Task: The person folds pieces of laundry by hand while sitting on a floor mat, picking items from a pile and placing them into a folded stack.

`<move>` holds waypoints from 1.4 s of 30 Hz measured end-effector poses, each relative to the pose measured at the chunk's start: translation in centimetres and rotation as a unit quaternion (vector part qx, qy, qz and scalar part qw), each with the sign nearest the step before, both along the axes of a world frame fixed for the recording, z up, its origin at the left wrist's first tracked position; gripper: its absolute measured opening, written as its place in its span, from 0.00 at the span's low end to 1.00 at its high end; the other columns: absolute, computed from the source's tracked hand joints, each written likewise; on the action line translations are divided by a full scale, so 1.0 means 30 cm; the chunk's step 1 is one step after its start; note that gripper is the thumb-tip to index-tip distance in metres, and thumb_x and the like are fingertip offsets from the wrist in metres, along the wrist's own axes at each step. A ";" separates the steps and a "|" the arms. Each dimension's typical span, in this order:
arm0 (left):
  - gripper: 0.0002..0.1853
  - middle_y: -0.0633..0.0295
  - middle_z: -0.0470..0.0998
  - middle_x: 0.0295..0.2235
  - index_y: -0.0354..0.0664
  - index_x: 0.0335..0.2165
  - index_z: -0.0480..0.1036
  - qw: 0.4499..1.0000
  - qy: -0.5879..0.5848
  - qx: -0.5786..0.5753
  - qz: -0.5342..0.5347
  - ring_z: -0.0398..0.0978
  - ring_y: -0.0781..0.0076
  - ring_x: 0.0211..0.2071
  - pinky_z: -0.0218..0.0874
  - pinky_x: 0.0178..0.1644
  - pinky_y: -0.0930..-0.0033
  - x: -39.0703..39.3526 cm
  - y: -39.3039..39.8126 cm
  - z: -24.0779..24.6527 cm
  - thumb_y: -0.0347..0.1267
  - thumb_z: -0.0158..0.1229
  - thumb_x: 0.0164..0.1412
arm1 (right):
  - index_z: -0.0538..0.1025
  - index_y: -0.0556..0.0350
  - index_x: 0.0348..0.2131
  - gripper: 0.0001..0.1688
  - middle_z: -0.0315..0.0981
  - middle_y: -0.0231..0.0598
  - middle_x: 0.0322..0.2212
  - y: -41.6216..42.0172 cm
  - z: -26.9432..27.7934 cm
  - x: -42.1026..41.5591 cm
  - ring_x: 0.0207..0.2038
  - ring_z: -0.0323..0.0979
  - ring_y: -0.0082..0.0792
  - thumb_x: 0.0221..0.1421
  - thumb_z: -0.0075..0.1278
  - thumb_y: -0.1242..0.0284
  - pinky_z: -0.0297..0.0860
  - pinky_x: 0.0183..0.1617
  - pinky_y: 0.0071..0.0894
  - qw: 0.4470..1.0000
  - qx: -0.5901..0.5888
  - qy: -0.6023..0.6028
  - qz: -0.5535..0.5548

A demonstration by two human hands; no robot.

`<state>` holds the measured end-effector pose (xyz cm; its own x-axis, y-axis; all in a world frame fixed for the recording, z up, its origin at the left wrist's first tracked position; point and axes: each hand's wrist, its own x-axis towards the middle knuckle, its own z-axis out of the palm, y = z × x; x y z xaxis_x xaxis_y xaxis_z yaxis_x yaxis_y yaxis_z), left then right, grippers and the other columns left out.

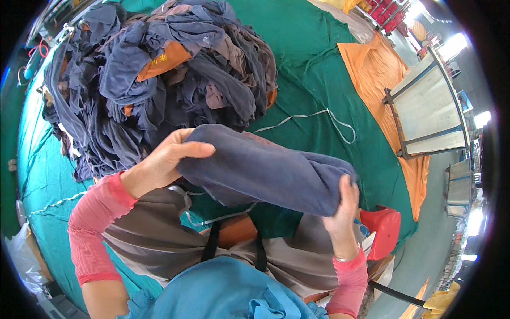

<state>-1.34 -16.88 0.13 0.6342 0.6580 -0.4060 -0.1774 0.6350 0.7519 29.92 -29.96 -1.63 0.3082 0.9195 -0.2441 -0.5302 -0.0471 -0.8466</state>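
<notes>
A folded dark blue-grey cloth is stretched between my two hands above my lap. My left hand grips its left end, thumb on top. At the right end, my right hand clasps the cloth with the thumb on the near side. Beyond the left hand lies a large heap of loose dark blue-grey and brownish cloths, with an orange piece bearing writing on top. A thin white strip lies on the green sheet to the right of the heap.
A green sheet covers the floor, with an orange cloth along its right side. A red plastic stool is beside my right hand. Framed carts with pale panels stand at the right. A plastic bag lies at the lower left.
</notes>
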 end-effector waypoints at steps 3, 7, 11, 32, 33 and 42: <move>0.11 0.60 0.77 0.32 0.37 0.36 0.71 0.995 -0.051 -0.065 0.055 0.76 0.72 0.31 0.68 0.38 0.71 -0.040 -0.011 0.001 0.33 0.53 0.56 | 0.65 0.58 0.49 0.23 0.67 0.41 0.45 -0.103 0.054 0.092 0.46 0.68 0.34 0.56 0.47 0.66 0.67 0.49 0.36 0.994 0.030 -0.099 -0.038; 0.11 0.62 0.77 0.32 0.37 0.37 0.71 0.992 -0.030 -0.091 0.079 0.76 0.76 0.31 0.67 0.37 0.74 -0.015 -0.070 0.091 0.33 0.51 0.59 | 0.61 0.65 0.52 0.33 0.64 0.47 0.49 -0.232 0.117 0.225 0.48 0.67 0.40 0.50 0.53 0.68 0.62 0.54 0.41 0.977 0.122 -0.176 0.011; 0.13 0.63 0.76 0.35 0.36 0.41 0.70 0.978 -0.042 0.156 0.131 0.74 0.76 0.36 0.64 0.43 0.73 0.019 -0.062 0.072 0.32 0.50 0.61 | 0.68 0.70 0.45 0.23 0.69 0.43 0.42 -0.243 0.178 0.284 0.44 0.68 0.33 0.51 0.52 0.73 0.61 0.51 0.31 0.948 0.089 -0.307 0.014; 0.09 0.55 0.77 0.37 0.35 0.31 0.77 0.891 0.006 0.437 -0.122 0.73 0.70 0.40 0.61 0.46 0.71 0.036 0.046 -0.056 0.23 0.62 0.47 | 0.69 0.58 0.16 0.17 0.69 0.37 0.21 -0.157 0.023 0.425 0.27 0.67 0.28 0.52 0.54 0.67 0.62 0.45 0.31 0.953 0.061 -0.297 0.008; 0.09 0.55 0.78 0.36 0.35 0.30 0.77 0.882 -0.017 0.442 -0.163 0.73 0.69 0.40 0.62 0.45 0.71 0.017 0.033 -0.102 0.21 0.64 0.45 | 0.68 0.58 0.15 0.17 0.68 0.37 0.20 -0.199 -0.002 0.410 0.25 0.66 0.27 0.51 0.54 0.70 0.62 0.43 0.29 0.950 0.006 -0.312 0.031; 0.13 0.63 0.77 0.33 0.31 0.36 0.75 0.952 0.159 0.252 -0.066 0.71 0.81 0.34 0.63 0.38 0.75 0.116 0.096 -0.373 0.29 0.59 0.51 | 0.73 0.55 0.28 0.09 0.67 0.25 0.23 -0.056 -0.261 0.406 0.28 0.65 0.16 0.53 0.52 0.68 0.62 0.34 0.18 0.947 -0.207 -0.246 0.001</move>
